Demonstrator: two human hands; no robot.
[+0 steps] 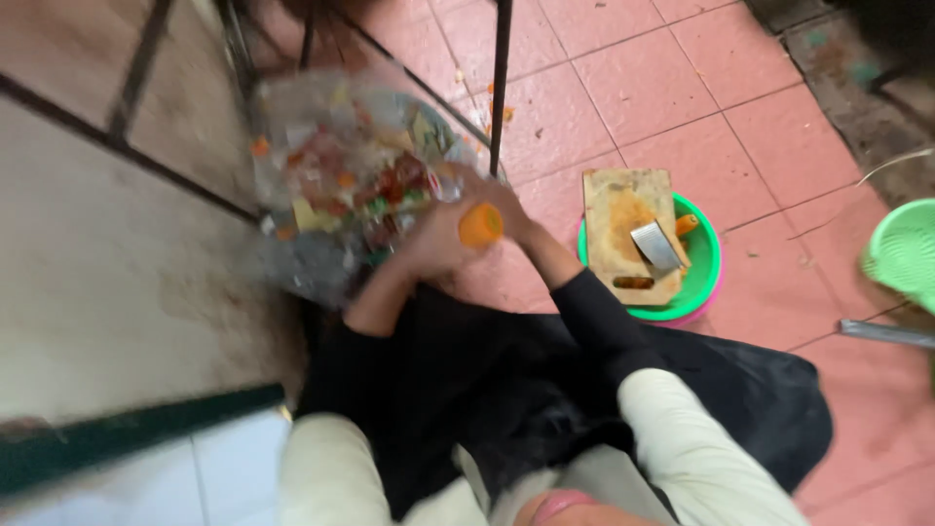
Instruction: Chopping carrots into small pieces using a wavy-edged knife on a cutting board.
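Carrot [480, 225] gripped between both hands, left hand [429, 244], right hand [502, 209], clear plastic bag [341, 175] just beside

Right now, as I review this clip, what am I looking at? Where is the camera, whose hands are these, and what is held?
There is one picture, from a camera on the person's head, looking down. Both hands are theirs, in dark sleeves. The right hand holds an orange carrot piece; the left hand is against a clear plastic bag of colourful scraps. The picture is blurred. On the pink tiled floor, a green basin bears a wooden cutting board with a cleaver.
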